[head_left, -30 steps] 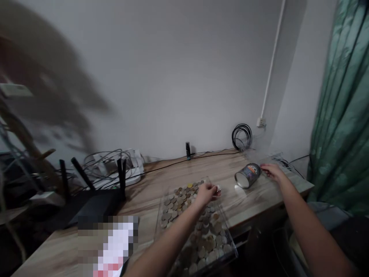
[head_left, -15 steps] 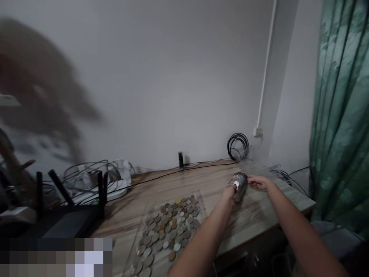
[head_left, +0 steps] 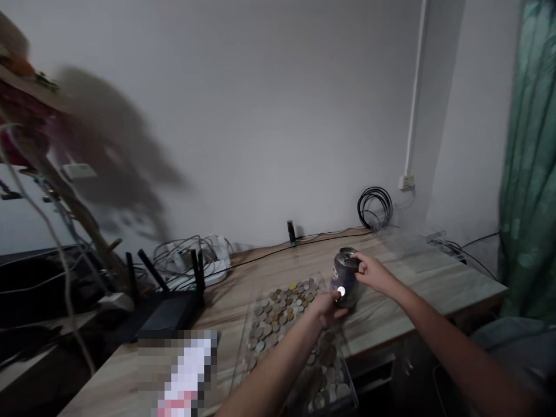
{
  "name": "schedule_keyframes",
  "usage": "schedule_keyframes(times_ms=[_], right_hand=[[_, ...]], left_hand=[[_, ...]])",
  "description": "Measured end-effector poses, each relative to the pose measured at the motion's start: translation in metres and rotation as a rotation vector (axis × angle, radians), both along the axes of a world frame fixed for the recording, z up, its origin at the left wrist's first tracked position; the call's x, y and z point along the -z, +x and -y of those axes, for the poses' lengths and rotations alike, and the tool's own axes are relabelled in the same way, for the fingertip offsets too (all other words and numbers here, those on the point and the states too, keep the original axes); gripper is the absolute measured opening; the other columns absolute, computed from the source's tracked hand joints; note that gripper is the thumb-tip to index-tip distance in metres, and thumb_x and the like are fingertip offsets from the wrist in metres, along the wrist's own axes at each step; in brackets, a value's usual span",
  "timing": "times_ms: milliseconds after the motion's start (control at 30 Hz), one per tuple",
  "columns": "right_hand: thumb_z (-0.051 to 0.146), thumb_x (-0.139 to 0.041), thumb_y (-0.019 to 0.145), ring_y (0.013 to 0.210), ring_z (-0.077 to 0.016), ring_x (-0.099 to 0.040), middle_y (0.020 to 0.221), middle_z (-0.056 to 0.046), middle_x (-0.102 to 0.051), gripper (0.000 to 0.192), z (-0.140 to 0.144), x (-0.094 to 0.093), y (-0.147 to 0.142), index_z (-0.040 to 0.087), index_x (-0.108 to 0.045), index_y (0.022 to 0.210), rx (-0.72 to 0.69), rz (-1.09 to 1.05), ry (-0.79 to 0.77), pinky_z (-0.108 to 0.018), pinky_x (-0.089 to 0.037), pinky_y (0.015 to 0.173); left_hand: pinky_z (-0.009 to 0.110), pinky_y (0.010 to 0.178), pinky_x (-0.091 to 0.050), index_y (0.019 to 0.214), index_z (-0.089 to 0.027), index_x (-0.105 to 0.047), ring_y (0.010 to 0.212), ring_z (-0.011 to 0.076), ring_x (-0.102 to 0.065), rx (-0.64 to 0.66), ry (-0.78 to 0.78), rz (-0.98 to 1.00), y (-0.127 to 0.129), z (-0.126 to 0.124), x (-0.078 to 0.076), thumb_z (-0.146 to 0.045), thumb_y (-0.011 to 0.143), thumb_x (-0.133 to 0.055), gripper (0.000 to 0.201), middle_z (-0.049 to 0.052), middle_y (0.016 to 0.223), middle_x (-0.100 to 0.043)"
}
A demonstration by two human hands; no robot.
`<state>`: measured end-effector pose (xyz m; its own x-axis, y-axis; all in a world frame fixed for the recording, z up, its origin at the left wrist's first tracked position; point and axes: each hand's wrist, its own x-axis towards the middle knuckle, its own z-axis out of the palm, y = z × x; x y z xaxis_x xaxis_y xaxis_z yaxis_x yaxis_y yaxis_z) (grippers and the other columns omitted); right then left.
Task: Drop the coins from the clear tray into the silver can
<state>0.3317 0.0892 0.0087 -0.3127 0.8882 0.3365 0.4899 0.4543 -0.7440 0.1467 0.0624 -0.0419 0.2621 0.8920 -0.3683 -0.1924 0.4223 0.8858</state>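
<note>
Left hand: fingertips pinched on one coin, before the can
Right hand: fingers closed on can's upper right side
Can: one, near upright
Tray: one, left of can; loose coins too many to count
Cable coil: one, behind can

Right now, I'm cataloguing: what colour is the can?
The can looks mostly dark grey, best seen in the head view.
</note>
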Motion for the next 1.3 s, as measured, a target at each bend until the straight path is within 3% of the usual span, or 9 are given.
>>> schedule_keyframes(times_ms=[133,267,467,533,667,900,1300], right_hand=[[0.008,-0.052,0.063,0.049,-0.0073,-0.038,0.052,0.009,-0.041,0.044,0.008,-0.004,-0.022,0.015,-0.056,0.106,-0.013,0.119,0.068,-0.019,-0.026,0.049],[0.008,-0.052,0.062,0.051,-0.0083,-0.041,0.054,0.007,-0.044,0.042,0.020,-0.008,-0.026,0.015,-0.061,0.103,-0.036,0.164,0.057,-0.019,-0.027,0.049],[0.028,-0.063,0.063,0.045,-0.0090,-0.044,0.052,0.005,-0.052,0.036,0.007,-0.038,-0.009,0.012,-0.061,0.095,-0.093,0.009,-0.130,-0.021,-0.033,0.047],[0.031,-0.064,0.064,0.047,-0.0098,-0.048,0.054,0.003,-0.055,0.027,-0.006,-0.046,-0.015,0.012,-0.061,0.082,0.014,0.029,-0.070,-0.021,-0.035,0.048],[0.023,-0.067,0.061,0.056,-0.0114,-0.051,0.059,-0.002,-0.060,0.012,-0.025,-0.044,-0.042,0.014,-0.059,0.060,0.269,0.275,0.136,-0.021,-0.032,0.049],[0.031,-0.068,0.063,0.059,-0.0129,-0.054,0.065,-0.004,-0.065,0.015,-0.023,-0.045,-0.053,0.016,-0.066,0.062,0.361,0.480,0.148,-0.022,-0.030,0.052],[0.032,-0.066,0.066,0.063,-0.0132,-0.055,0.071,-0.004,-0.067,0.014,-0.013,-0.054,-0.064,0.018,-0.067,0.069,0.503,0.564,0.149,-0.022,-0.029,0.052]], left_hand=[[0.025,0.057,-0.050,0.083,-0.015,-0.053,0.059,0.0114,-0.056,0.000,-0.068,-0.083,-0.004,0.009,-0.012,-0.013,0.072,-0.060,0.013,0.000,0.068,-0.057],[0.022,0.051,-0.046,0.080,-0.014,-0.054,0.057,0.0121,-0.058,-0.009,-0.008,-0.100,-0.020,0.019,-0.027,-0.018,0.075,-0.060,0.009,0.000,0.065,-0.058],[0.017,0.051,-0.043,0.081,-0.014,-0.053,0.063,0.0103,-0.063,-0.104,0.135,-0.082,-0.065,0.028,-0.036,-0.025,0.077,-0.060,0.014,0.003,0.074,-0.066],[0.017,0.051,-0.043,0.080,-0.014,-0.053,0.061,0.0102,-0.062,-0.121,0.150,-0.090,-0.076,0.027,-0.035,-0.025,0.076,-0.062,0.015,0.003,0.072,-0.066],[0.017,0.051,-0.043,0.078,-0.014,-0.053,0.060,0.0095,-0.062,-0.138,0.166,-0.103,-0.088,0.024,-0.034,-0.025,0.075,-0.063,0.015,0.003,0.072,-0.066],[0.018,0.051,-0.044,0.077,-0.014,-0.052,0.060,0.0102,-0.062,-0.118,0.188,-0.119,-0.103,0.030,-0.038,-0.030,0.072,-0.065,0.021,0.003,0.073,-0.066],[0.017,0.046,-0.041,0.081,-0.015,-0.051,0.061,0.0113,-0.064,-0.130,0.211,-0.075,-0.124,0.037,-0.035,-0.029,0.074,-0.064,0.021,0.005,0.078,-0.067]])
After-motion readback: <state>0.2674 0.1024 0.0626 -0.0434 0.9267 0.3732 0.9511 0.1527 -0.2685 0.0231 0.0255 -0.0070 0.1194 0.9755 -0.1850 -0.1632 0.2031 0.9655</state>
